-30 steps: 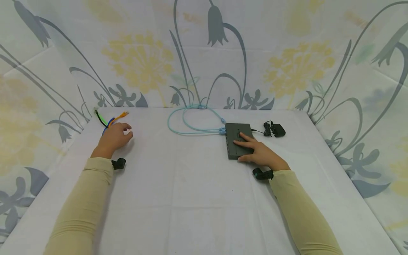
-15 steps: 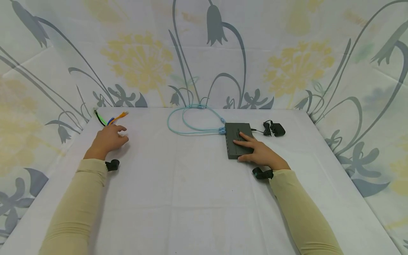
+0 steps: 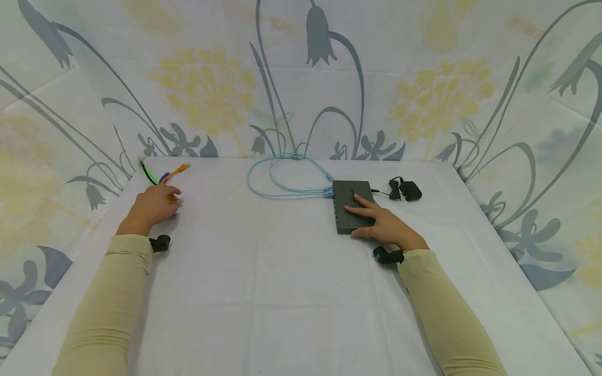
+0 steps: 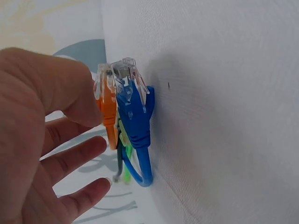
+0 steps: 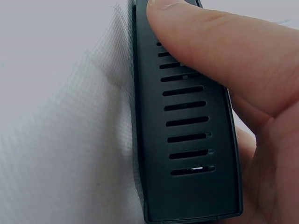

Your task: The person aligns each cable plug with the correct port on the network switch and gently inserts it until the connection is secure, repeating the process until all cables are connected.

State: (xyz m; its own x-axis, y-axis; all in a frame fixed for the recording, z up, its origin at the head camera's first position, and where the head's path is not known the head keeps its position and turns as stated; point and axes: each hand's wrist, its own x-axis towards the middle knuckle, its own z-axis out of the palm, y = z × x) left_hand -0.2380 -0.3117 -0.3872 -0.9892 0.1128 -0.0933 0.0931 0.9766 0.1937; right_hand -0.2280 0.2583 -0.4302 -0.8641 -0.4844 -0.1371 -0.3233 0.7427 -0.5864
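On the left, my left hand [image 3: 152,206] pinches the plug of an orange network cable [image 4: 109,109] between thumb and finger, its other fingers spread. A blue network cable plug [image 4: 134,109] is right beside it, with green and black cables partly hidden behind. My right hand [image 3: 386,225] rests on a dark grey network switch [image 3: 342,219]. Its fingers lie straight and spread over the top, and its thumb [image 5: 205,42] presses the slotted side wall. Light blue network cables [image 3: 287,192] are plugged into the switch's left side.
A black power adapter [image 3: 412,191] with a bundled cord lies right of the switch, its lead plugged in there. The cable bundle's far ends [image 3: 149,172] lie at the table's back left corner. A flowered cloth [image 3: 301,104] hangs behind the white table cover [image 3: 282,292].
My left hand has moved left and slightly toward me, its fingers closing around the orange plug, whose end now shows below the finger. My right hand has stayed on the switch.
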